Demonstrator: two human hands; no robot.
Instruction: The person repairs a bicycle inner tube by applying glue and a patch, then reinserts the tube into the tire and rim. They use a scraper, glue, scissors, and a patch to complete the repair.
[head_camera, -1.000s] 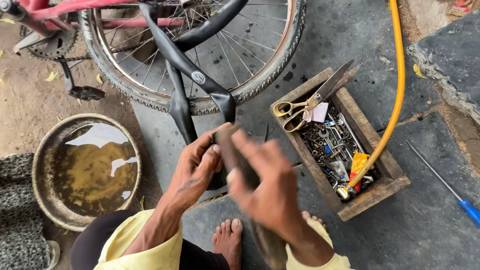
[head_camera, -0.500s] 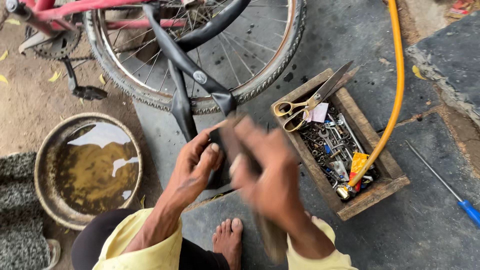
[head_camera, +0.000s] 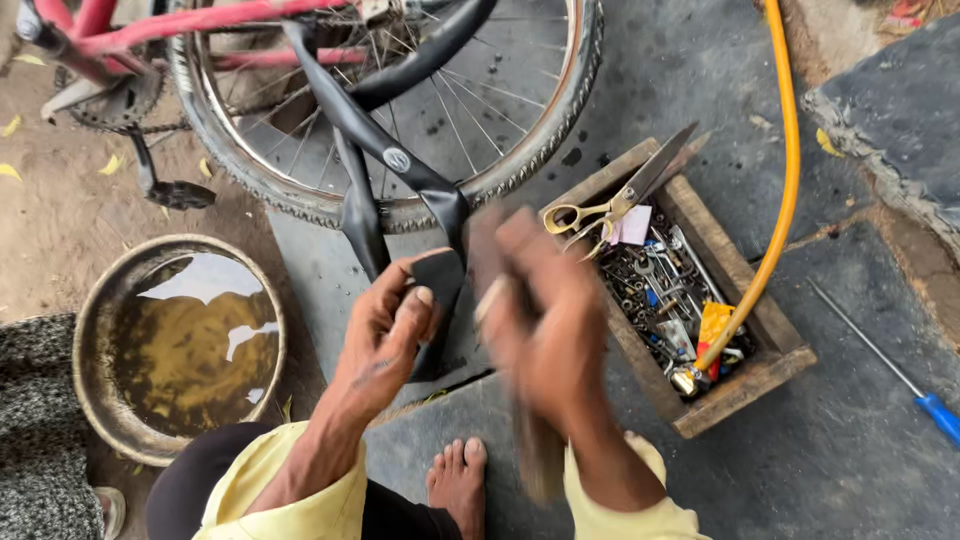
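The left hand (head_camera: 385, 330) is pinching a black inner tube (head_camera: 400, 165) that is draping down from the bicycle wheel (head_camera: 520, 150). The right hand (head_camera: 540, 320), blurred, is gripping a dark tool (head_camera: 535, 455) just beside it. A wooden toolbox (head_camera: 745, 385) is sitting near the right hand, and a water basin (head_camera: 95, 330) near the left.

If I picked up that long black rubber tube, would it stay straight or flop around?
It would probably flop. The black rubber tube already bends and drapes across the bicycle wheel, folding where the left hand pinches it. It looks thin and flat, so likely light for its length. The rubber surface probably grips fingers rather than slipping, though the basin of water nearby could leave it wet.
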